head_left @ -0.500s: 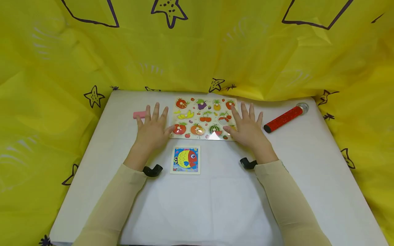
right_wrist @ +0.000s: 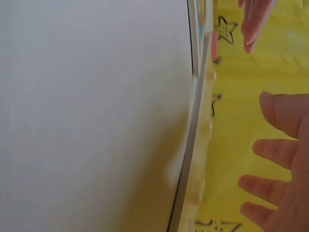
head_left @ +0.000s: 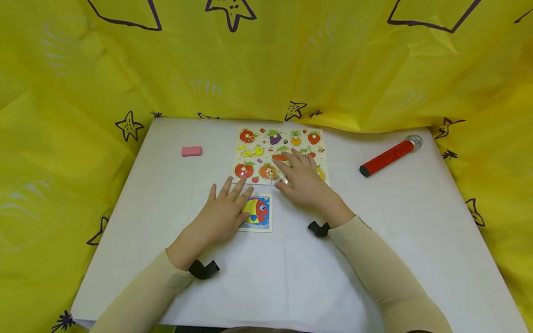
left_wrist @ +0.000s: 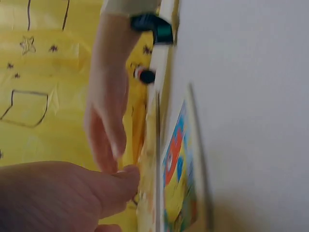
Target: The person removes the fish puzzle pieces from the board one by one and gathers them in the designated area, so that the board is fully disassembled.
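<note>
My left hand [head_left: 222, 212] hovers with fingers spread over the left part of a small square fish puzzle [head_left: 262, 212], hiding that side of it. The right hand [head_left: 306, 182], fingers extended, is above the lower right part of a fruit peg puzzle board [head_left: 248, 161] and covers several of its pieces. Neither hand holds anything. In the left wrist view the fish puzzle [left_wrist: 179, 169] lies flat on the table below the hand. The right wrist view shows the spread fingers [right_wrist: 270, 150] raised above the edge of the fruit board [right_wrist: 186, 159].
A pink block [head_left: 191, 151] lies at the back left of the white table [head_left: 250, 282]. At the back right is a red glittery tube [head_left: 387, 158] with a clear end. Yellow patterned cloth [head_left: 266, 69] hangs behind the table and along both sides.
My left hand has come nearer and to the right, from beside the fruit board to over the fish puzzle. The right hand has shifted left over the fruit board.
</note>
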